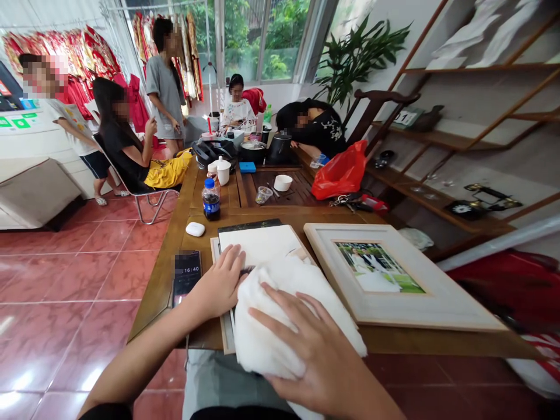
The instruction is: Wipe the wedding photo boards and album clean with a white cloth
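Observation:
A bunched white cloth (284,303) covers the lower part of a picture frame (214,248) that lies on the wooden table just before me. My right hand (301,338) grips this cloth from above, fingers spread over its bulge and thumb along the near side. Flat on the frame's pale surface at the left rests my left hand (225,277), fingers apart, their tips touching the surface near the cloth's edge. To the right lies a second, wide pale frame (441,306) with a wedding photo (378,267) in it. The cloth hides much of the nearer frame.
On the wooden table (153,291) a phone (187,274), white earbud case (195,228) and cola bottle (211,200) stand left. Farther off are a white bowl (282,183) and red plastic bag (343,175). Several people are around the far end; shelves (464,140) line the right.

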Demonstrator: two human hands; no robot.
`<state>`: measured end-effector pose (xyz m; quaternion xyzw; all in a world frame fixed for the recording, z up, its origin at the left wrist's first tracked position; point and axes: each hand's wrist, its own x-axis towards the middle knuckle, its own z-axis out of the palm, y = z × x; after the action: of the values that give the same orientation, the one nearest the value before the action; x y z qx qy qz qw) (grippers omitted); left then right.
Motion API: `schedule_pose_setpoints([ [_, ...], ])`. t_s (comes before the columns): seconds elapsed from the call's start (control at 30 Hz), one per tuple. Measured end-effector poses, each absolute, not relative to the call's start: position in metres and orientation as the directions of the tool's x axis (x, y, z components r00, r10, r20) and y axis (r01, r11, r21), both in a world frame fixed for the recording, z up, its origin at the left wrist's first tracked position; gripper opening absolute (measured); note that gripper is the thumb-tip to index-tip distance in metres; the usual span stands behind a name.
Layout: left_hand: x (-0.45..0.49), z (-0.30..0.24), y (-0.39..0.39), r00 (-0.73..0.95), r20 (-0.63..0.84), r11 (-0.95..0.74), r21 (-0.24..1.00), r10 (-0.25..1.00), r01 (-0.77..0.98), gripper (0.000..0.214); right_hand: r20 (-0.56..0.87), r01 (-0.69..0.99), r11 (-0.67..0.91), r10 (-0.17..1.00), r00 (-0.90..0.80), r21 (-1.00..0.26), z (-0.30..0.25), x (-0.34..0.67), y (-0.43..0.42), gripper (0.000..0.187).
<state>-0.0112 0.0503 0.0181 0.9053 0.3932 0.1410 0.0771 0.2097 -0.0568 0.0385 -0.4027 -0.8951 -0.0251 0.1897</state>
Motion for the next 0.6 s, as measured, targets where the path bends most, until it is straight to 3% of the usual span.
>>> schedule_pose_setpoints([
  [0.3, -0.009, 0.022, 0.048, 0.645, 0.202, -0.676, 0.225, 0.737, 0.702, 0.05, 0.461, 0.888, 0.458, 0.797, -0.389, -0.043, 0.031, 0.265, -0.054, 0.062],
  [0.6, -0.011, 0.015, 0.051, 0.648, 0.212, -0.682, 0.223, 0.731, 0.697, 0.049, 0.43, 0.769, 0.636, 0.713, -0.554, -0.064, 0.039, 0.213, -0.049, 0.07],
])
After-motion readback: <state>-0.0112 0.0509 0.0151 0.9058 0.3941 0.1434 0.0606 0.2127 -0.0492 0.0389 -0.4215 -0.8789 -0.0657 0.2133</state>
